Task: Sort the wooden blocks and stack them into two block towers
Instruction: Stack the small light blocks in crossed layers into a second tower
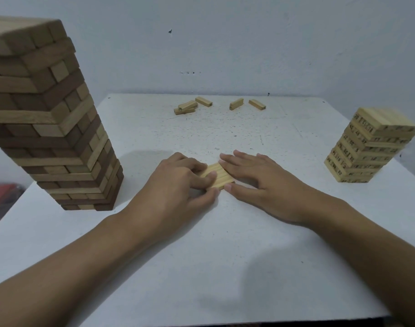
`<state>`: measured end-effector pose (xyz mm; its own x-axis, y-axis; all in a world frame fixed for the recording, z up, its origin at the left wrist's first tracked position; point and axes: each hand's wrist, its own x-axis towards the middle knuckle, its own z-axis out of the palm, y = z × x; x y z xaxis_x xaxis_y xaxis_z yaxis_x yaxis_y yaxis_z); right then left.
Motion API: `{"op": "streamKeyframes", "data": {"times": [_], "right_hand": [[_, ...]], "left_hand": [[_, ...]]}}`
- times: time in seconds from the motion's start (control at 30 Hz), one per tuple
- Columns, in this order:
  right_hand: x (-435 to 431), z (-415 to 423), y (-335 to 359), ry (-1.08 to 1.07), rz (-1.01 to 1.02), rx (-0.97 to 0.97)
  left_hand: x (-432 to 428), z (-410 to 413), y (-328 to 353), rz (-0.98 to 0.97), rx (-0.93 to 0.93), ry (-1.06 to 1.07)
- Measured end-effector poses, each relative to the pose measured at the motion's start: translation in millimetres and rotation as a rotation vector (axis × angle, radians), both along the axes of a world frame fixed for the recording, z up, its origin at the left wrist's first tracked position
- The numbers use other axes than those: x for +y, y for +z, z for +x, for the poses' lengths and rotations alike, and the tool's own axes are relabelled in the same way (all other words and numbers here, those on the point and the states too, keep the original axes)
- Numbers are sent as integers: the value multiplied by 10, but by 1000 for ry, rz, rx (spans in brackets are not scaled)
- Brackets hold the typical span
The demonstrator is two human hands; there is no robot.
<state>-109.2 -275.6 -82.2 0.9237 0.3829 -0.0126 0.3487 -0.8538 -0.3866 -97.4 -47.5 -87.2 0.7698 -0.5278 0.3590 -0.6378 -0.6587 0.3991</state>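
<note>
Blocks [217,175], perhaps three, half-hidden under left hand [178,182].

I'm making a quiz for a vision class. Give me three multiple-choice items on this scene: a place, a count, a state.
1. Where does the tall tower of brown and tan wooden blocks stand? A) table's left side B) right side C) centre
2. How many loose pale wooden blocks lie at the far edge? A) two B) five C) nine
3. The flat row of pale wooden blocks is: A) flat on the white table B) lifted C) standing on end
Key: 1 A, it rises at the left edge. 2 B, five lie scattered there. 3 A, it lies on the tabletop between the left hand and right hand.
</note>
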Motion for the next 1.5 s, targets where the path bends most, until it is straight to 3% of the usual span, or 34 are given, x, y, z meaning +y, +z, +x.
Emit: {"op": "streamKeyframes", "data": {"times": [0.3,0.6,0.83,1.2,1.5], "right_hand": [[-87,56,67,-25,265,-8],[-114,54,34,2,267,-22],[-132,49,11,18,232,-43],[-158,-61,86,-5,382,-275],[-185,-56,29,-38,329,-129]], "left_hand": [[67,77,5,-31,75,-130],[74,28,-11,-108,80,-57],[95,28,8,-9,109,-56],[15,-84,76,-132,40,-105],[47,-42,-8,-44,-31,-80]]}}
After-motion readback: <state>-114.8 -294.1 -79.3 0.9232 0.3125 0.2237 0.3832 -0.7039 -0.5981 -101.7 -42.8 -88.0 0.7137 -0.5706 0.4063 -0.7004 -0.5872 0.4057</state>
